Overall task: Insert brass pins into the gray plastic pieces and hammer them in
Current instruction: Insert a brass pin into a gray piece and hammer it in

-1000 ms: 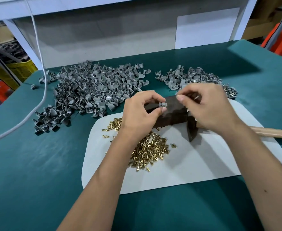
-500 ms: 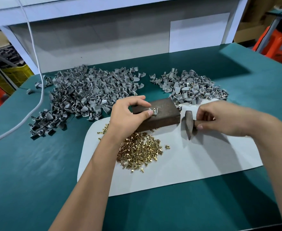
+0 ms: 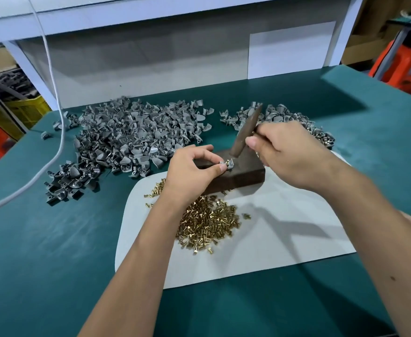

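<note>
Left hand (image 3: pixel 191 170) fingertips pinch gray piece (image 3: pixel 224 164) on block (image 3: pixel 238 173); right hand (image 3: pixel 289 152) grips hammer (image 3: pixel 247 132) above.

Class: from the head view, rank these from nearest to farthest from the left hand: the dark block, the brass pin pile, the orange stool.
1. Dark block: touching the left hand.
2. Brass pin pile: just below the wrist, on the white mat.
3. Orange stool: far right, beyond the table.

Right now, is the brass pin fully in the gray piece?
Not fully: the brass pin stands above the gray piece, under the hammer.
</note>
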